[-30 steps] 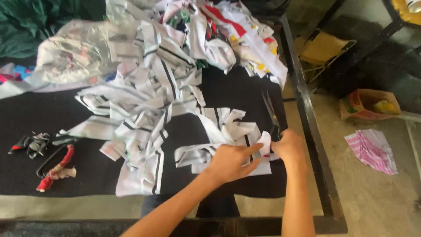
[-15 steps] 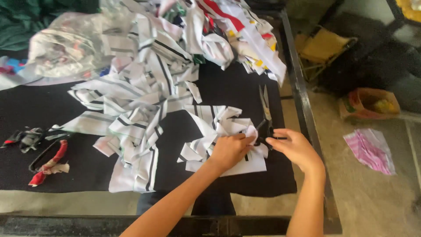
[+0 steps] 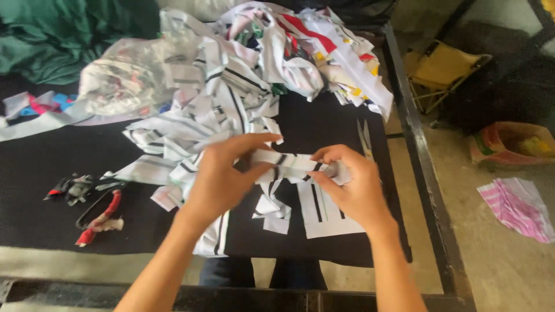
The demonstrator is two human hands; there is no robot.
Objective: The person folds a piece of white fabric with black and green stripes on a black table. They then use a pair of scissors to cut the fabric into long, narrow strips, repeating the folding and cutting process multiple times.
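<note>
Left hand (image 3: pixel 222 176) and right hand (image 3: pixel 352 188) both pinch one white striped cloth strip (image 3: pixel 289 163) just above the black table (image 3: pixel 58 156); scissors (image 3: pixel 365 138) lie idle, big scrap heap (image 3: pixel 231 98) looks unsorted.

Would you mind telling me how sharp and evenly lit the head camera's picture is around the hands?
Head view: the left hand and right hand are slightly smeared by motion, as is the striped fabric strip between them; light is soft and even, without glare; the scissors on the black table read clearly; the upper corners fall dim.
</note>
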